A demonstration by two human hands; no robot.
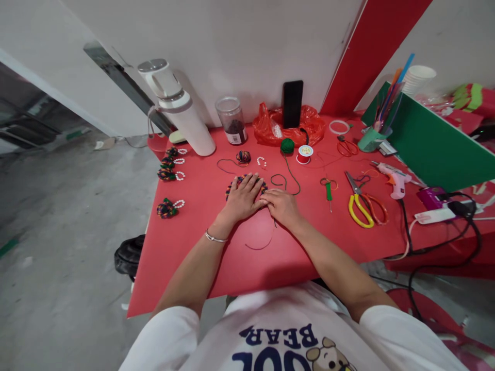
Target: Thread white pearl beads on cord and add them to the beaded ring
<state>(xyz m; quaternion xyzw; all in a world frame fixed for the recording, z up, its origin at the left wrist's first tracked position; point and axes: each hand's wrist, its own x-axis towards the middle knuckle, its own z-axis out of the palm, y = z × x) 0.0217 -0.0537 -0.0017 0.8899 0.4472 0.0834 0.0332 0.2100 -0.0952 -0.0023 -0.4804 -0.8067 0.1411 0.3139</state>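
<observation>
A round piece of multicoloured crochet (229,191) lies flat on the red table, largely covered by my hands. My left hand (243,198) rests palm down on top of it, fingers stretched out. At the piece's right edge my right hand (283,205) is closed, its fingertips pinching the edge beside my left thumb. A dark yarn tail (260,248) curves over the table below my hands. Just beyond them are a small ball of multicoloured yarn (243,157), a short string of white beads (261,162), a green yarn ball (286,146) and a spool of red thread (304,154).
Several beaded yarn pieces (167,208) line the left side. A white bottle (193,129), a clear jar (234,121) and a phone (293,104) stand behind. Rightward lie a green-handled hook (328,191), scissors (361,203), a glue gun (395,178) and a power strip (435,214).
</observation>
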